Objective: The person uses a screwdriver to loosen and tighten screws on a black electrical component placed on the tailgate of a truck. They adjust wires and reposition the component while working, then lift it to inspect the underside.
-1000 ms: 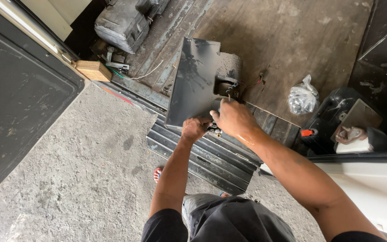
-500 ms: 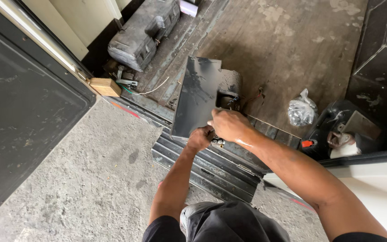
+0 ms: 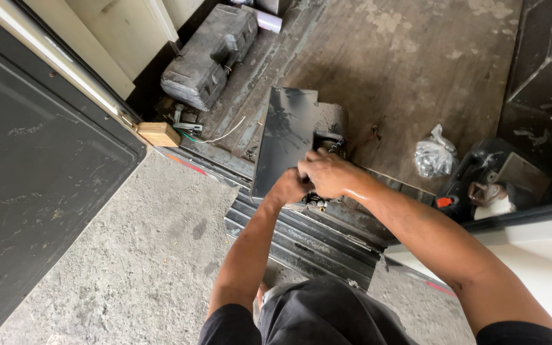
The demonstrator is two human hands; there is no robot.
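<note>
A dark metal plate (image 3: 285, 137) with a greyish motor-like block (image 3: 331, 121) on its right side lies on the worn floor of a vehicle, at the door sill. My left hand (image 3: 289, 188) is closed at the plate's near edge. My right hand (image 3: 327, 174) is beside it, fingers curled over a small metal fitting (image 3: 318, 203) at the bottom of the block. Both hands touch each other. What sits inside each fist is hidden.
A grey tool case (image 3: 211, 56) lies at the back left, a small wooden block (image 3: 158, 134) near the sill. A knotted clear plastic bag (image 3: 434, 156) and a black part with an orange tab (image 3: 474, 185) sit right. A ribbed step (image 3: 301, 239) and concrete ground (image 3: 129, 255) lie below. A dark sliding door (image 3: 27, 191) stands left.
The view has shifted, so the plate and my hands sit lower in frame. My hands have stayed together at the plate's near edge, the right one now closer over the left.
</note>
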